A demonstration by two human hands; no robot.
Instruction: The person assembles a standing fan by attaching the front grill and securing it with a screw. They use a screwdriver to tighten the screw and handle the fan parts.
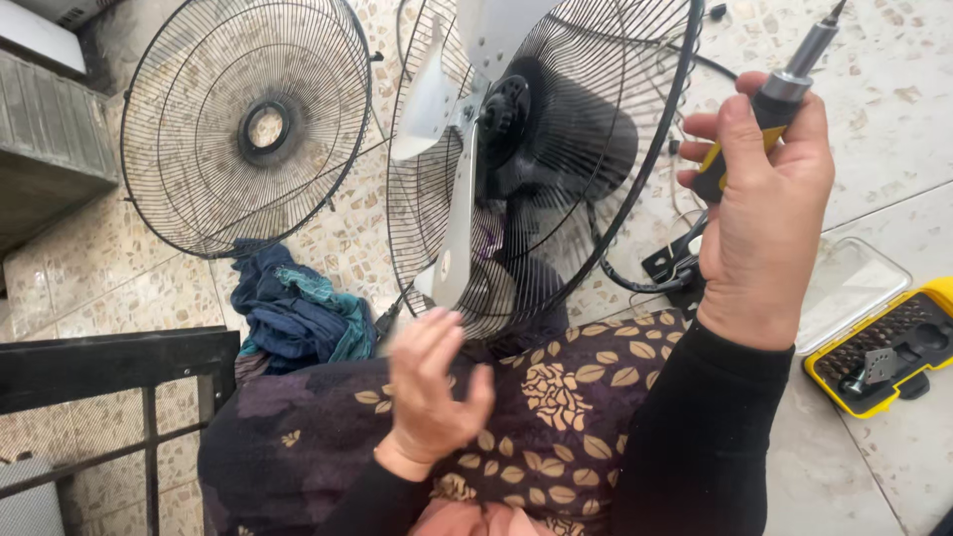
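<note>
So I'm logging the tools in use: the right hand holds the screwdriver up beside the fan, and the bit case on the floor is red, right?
Not quite: the bit case is yellow, as the head view shows. The right hand does hold the screwdriver beside the fan.

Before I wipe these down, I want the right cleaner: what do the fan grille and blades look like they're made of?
Grille: thin dark wire, likely painted metal, dusty. Blades: smooth pale grey, matte, probably plastic, though painted metal is possible.

Fan guard (556, 149): dark coated wire, dusty matt. Blade (459, 213): smooth pale plastic. Screwdriver (784, 94): metal shaft, yellow-black plastic handle; floor (893, 119): speckled polished stone tile.
</note>
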